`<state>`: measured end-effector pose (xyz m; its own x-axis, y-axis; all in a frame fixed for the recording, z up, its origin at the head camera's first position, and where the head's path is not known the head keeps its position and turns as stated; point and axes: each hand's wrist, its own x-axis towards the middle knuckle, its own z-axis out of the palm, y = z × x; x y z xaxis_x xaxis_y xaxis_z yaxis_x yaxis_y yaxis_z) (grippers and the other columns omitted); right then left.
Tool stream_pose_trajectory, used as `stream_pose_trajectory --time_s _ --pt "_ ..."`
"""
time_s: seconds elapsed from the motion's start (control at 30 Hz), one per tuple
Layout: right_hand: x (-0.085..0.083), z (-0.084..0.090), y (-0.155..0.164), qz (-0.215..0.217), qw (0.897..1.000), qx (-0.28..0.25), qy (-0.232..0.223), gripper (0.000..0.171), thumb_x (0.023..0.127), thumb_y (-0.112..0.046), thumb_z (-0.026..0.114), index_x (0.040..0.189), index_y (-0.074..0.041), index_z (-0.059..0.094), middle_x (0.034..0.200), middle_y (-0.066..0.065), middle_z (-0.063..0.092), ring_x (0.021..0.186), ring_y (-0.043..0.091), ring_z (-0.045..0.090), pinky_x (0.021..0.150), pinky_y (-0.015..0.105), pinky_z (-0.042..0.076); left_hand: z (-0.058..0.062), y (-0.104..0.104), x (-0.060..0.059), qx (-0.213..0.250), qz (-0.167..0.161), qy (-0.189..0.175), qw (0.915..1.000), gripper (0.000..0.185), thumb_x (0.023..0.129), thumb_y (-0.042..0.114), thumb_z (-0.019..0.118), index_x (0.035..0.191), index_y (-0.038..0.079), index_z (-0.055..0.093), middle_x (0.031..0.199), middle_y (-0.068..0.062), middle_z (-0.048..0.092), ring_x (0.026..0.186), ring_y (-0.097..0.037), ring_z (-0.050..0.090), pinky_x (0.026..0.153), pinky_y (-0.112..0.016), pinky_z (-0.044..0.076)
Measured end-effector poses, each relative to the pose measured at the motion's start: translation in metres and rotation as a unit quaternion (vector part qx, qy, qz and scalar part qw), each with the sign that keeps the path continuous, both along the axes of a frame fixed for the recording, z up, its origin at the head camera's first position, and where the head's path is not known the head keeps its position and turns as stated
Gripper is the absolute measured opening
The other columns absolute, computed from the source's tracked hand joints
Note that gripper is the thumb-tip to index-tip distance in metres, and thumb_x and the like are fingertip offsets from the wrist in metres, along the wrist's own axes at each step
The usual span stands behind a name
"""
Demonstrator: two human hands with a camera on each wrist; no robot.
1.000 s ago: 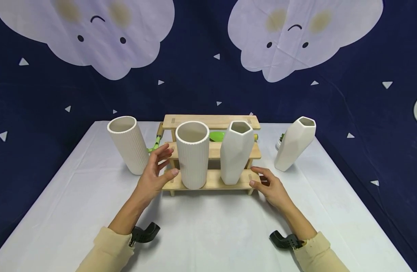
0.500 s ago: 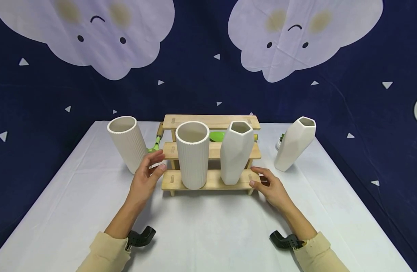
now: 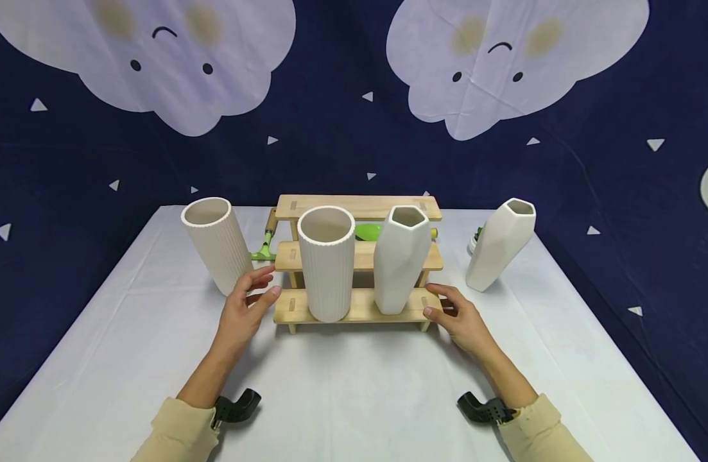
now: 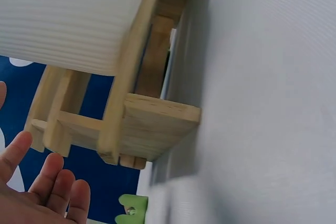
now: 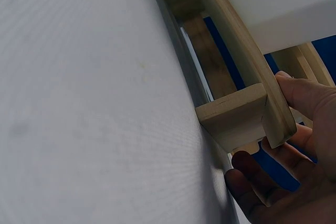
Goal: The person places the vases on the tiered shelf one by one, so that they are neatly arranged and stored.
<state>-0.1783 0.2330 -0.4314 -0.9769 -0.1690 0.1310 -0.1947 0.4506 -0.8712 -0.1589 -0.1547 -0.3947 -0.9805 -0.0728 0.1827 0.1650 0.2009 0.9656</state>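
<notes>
A three-step wooden rack (image 3: 362, 255) stands mid-table. On its lowest step are a ribbed white vase (image 3: 327, 263) and a faceted white vase (image 3: 401, 260). My left hand (image 3: 266, 284) hovers with spread fingers just off the rack's left end, between it and a second ribbed vase (image 3: 215, 247) on the table. In the left wrist view the left hand's fingers (image 4: 50, 190) are clear of the rack (image 4: 152, 124). My right hand (image 3: 440, 301) holds the right end of the lowest step. In the right wrist view its thumb (image 5: 302, 95) lies on the rack's side rail (image 5: 236, 114), with its other fingers beyond it.
A second faceted vase (image 3: 500, 244) stands on the table at the right, with a small pot partly hidden behind it. A green trowel (image 3: 265, 244) lies behind the rack's left side. The white tablecloth (image 3: 354, 385) stretches in front. A dark cloud-print backdrop hangs behind.
My left hand has drawn back from the ribbed vase on the rack, moving left and down to the rack's left end. The right hand and the vases have stayed put.
</notes>
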Motion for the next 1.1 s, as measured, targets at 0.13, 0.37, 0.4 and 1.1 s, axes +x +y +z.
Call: stream_pose_trajectory --time_s 0.13,0.37,0.4,1.1 --pt "0.0 0.0 0.001 0.001 1.0 0.005 0.002 0.051 0.088 -0.018 0.067 0.135 -0.011 0.049 0.134 0.014 0.052 0.106 0.026 0.058 0.078 0.021 0.048 -0.004 -0.001 0.0 -0.01 0.005 -0.01 0.9999 0.04 0.091 0.017 0.062 0.129 0.011 0.053 0.123 -0.015 0.049 0.108 -0.014 0.044 0.093 -0.029 0.033" --pt "0.0 0.0 0.0 0.0 1.0 0.004 -0.002 0.051 0.088 -0.019 0.067 0.135 -0.011 0.05 0.133 0.014 0.052 0.106 0.027 0.058 0.079 0.022 0.048 -0.014 -0.002 -0.001 -0.024 0.005 -0.029 0.9993 0.035 0.089 0.017 0.064 0.121 0.006 0.055 0.121 -0.014 0.05 0.108 -0.021 0.044 0.086 -0.02 0.036" --pt "0.0 0.0 0.0 -0.001 1.0 0.003 -0.005 0.05 0.088 -0.02 0.067 0.135 -0.012 0.05 0.133 0.014 0.052 0.106 0.027 0.058 0.079 0.022 0.048 -0.015 -0.003 -0.001 -0.026 0.002 -0.032 0.9992 0.036 0.089 0.017 0.065 0.121 0.006 0.055 0.121 -0.014 0.051 0.108 -0.022 0.044 0.086 -0.02 0.036" --pt "0.0 0.0 0.0 -0.001 1.0 0.003 -0.001 0.049 0.088 -0.02 0.067 0.134 -0.012 0.051 0.133 0.013 0.053 0.103 0.023 0.058 0.079 0.022 0.048 -0.033 -0.001 -0.005 -0.04 -0.021 -0.109 0.993 0.044 0.089 0.026 0.064 0.129 0.013 0.051 0.13 -0.011 0.047 0.113 -0.02 0.041 0.09 -0.031 0.036"
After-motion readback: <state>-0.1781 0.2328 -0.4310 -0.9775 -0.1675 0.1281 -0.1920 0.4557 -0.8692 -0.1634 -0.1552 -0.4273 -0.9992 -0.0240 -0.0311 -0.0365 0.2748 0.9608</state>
